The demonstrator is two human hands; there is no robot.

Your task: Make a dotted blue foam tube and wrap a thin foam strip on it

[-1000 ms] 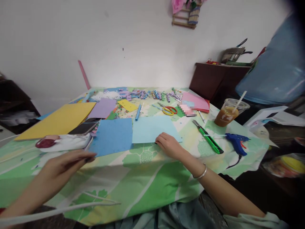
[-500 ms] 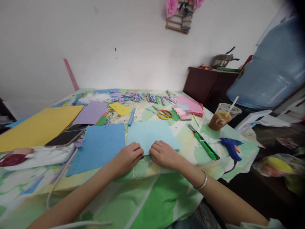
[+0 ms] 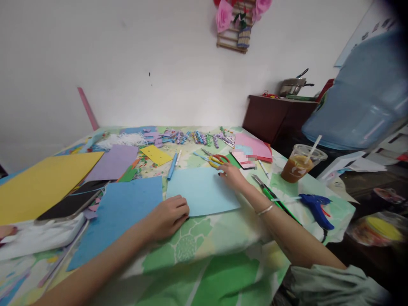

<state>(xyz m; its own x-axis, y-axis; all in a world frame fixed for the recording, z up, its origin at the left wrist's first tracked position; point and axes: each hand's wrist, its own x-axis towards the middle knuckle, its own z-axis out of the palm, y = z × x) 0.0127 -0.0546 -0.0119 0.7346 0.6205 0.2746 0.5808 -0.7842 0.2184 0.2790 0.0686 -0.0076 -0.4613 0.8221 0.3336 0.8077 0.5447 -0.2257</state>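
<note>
A light blue paper sheet (image 3: 200,191) lies flat at the middle of the table's near side. My left hand (image 3: 172,214) rests at its lower left corner, fingers curled closed on the near edge. My right hand (image 3: 234,175) reaches over the sheet's far right part, fingers apart and bent at the handles of the scissors (image 3: 223,158). Those scissors have red and yellow handles; the fingers partly cover them, so a firm hold does not show. A darker blue sheet (image 3: 127,212) lies left of the light blue one, under my left forearm. A blue pen (image 3: 172,166) lies beyond the sheet.
At right lie a green utility knife (image 3: 270,193), a blue glue gun (image 3: 315,208) and an iced drink cup (image 3: 297,163). Yellow sheets, a purple sheet (image 3: 113,163) and a phone (image 3: 72,202) fill the left. Curled paper strips (image 3: 197,137) line the back. Another person's hand (image 3: 7,231) shows far left.
My right hand has left the light blue sheet's near edge and moved forward to the scissors. My left hand stays at the near edge. The view has shifted slightly.
</note>
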